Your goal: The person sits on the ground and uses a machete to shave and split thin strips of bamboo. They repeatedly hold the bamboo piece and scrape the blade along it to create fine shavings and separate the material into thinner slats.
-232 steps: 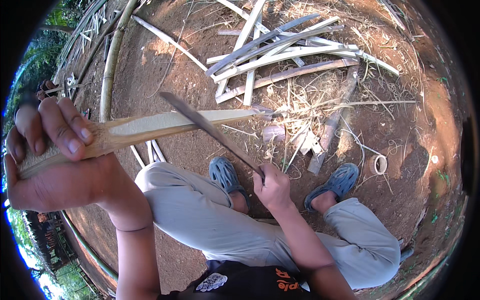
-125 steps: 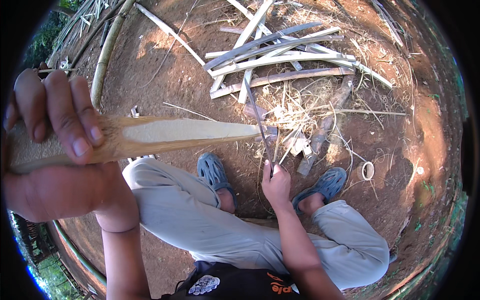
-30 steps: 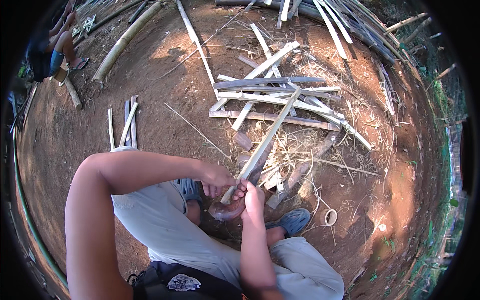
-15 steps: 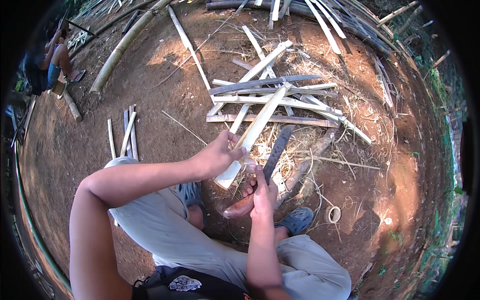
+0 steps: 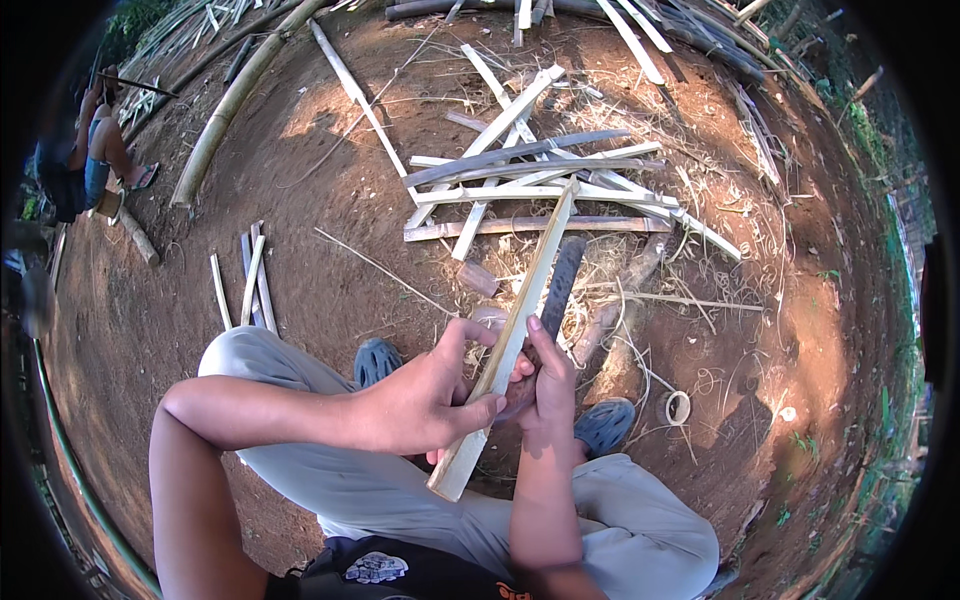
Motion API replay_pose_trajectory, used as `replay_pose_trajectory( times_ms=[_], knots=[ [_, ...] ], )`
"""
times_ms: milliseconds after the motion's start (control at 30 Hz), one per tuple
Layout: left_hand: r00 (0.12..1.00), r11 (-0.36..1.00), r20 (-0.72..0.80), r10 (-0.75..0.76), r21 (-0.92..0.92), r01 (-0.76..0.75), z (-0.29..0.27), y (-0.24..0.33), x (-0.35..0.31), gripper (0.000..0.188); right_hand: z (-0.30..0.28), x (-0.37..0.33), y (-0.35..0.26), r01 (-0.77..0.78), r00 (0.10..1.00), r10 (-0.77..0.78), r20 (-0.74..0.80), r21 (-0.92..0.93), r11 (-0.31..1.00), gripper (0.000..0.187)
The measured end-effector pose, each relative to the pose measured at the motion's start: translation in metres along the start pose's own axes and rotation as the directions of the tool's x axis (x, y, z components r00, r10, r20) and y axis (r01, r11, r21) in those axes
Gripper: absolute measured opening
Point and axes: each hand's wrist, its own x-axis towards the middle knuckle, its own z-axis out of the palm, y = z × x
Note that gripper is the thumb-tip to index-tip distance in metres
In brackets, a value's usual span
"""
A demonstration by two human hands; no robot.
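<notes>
A long split bamboo strip slants upward from my lap, its far tip over a pile of split bamboo. My left hand is closed on its lower part, thumb on one side and fingers round the other. In my right hand is the handle of a machete, whose dark, blotched blade points away from me just right of the strip. The right thumb lies up against the strip's edge. Part of the machete's handle is hidden behind the strip and fingers.
Bamboo shavings and a short log lie beyond my feet. A bamboo ring rests at the right. More strips stand by my left knee. Another person sits far left near a long bamboo pole.
The strip has been drawn back toward my lap and turned more edge-on, my left hand lower with it. The machete now sits close beside it, the right thumb reaching the strip.
</notes>
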Motion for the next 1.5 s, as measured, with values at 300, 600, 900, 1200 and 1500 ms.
replay_pose_trajectory(
  times_ms=[300,600,900,1200,1500],
  knots=[
    [0.992,0.964,0.016,0.121,-0.239,-0.114,0.001,0.003,-0.013,0.045,0.017,-0.014,-0.012,0.080,0.996,-0.085,0.032,0.133,0.988,0.047],
    [0.165,0.146,-0.024,0.986,0.606,-0.782,-0.014,0.015,-0.007,0.071,0.046,-0.054,-0.021,0.054,0.998,-0.056,0.006,0.210,0.976,0.045],
    [0.224,0.203,0.182,0.957,0.124,-0.971,-0.012,0.064,-0.048,0.021,0.075,-0.096,-0.004,-0.041,0.996,0.025,0.082,0.203,0.978,0.060],
    [0.018,0.060,-0.157,0.987,0.267,-0.962,-0.030,0.124,-0.083,0.021,0.058,-0.092,0.033,0.013,0.995,-0.009,0.101,-0.041,0.999,0.036],
    [0.212,0.445,-0.613,0.761,0.256,-0.858,-0.111,0.143,-0.044,0.026,-0.088,0.021,0.101,0.043,0.868,-0.485,-0.108,-0.956,0.289,0.036]
  ],
)
